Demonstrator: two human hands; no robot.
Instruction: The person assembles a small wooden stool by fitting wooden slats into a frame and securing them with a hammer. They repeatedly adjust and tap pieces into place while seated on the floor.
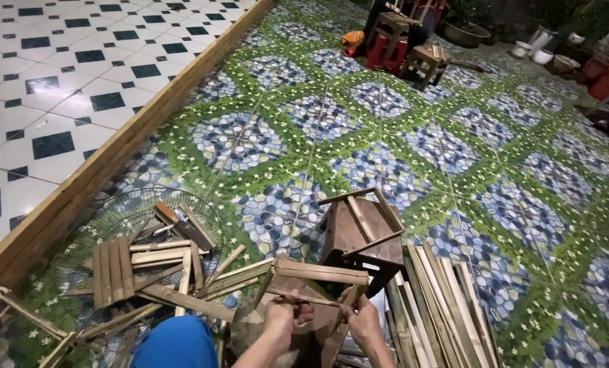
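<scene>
Assembly step, by the look of it: both hands hold a small bamboo frame (316, 281) low in view, above the person's lap. Left hand (282, 317) is closed round a slat at the frame's lower left; right hand (361, 319) is closed on a slat at the lower right. Forearms come up from the bottom edge, wrists close together, frame's top rail level. Next move likely calls for seating or pinning a slat, so steady grip, square alignment. Finished dark stool (362, 235) stands just behind the frame. Loose bamboo strips (441, 300) lie right on the patterned floor (454, 150); wire fan guard (137, 204) with offcuts left.
</scene>
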